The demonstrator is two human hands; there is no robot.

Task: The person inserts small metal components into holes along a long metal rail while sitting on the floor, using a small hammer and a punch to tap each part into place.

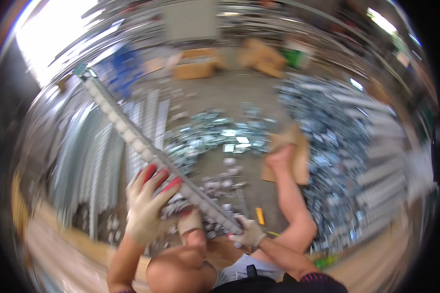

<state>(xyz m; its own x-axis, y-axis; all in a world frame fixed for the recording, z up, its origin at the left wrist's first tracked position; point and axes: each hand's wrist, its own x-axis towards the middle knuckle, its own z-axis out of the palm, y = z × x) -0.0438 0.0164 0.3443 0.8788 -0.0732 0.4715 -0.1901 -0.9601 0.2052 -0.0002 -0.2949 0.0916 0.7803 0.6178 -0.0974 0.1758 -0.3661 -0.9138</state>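
Observation:
A long, narrow grey metal channel (pixel 168 163) slants across the view from upper left to lower middle. A row of pale blocks or notches shows along it, blurred by motion. My right hand (pixel 250 231), in a whitish glove, is closed round its lower end. My left hand (pixel 149 210), in a whitish glove with red fingertips, has its fingers spread at the channel's lower-left edge. Those fingertips meet or nearly meet the metal; blur hides which. Below the channel lie small whitish pieces (pixel 225 183) on the floor, between my legs.
Long metal strips (pixel 83 166) lie in rows at the left. Shiny flat pieces (pixel 220 136) are heaped ahead, with a larger heap (pixel 332 161) at the right. Cardboard boxes (pixel 195 63) and a blue crate (pixel 117 68) stand farther back. A yellow object (pixel 260 216) lies near my right hand.

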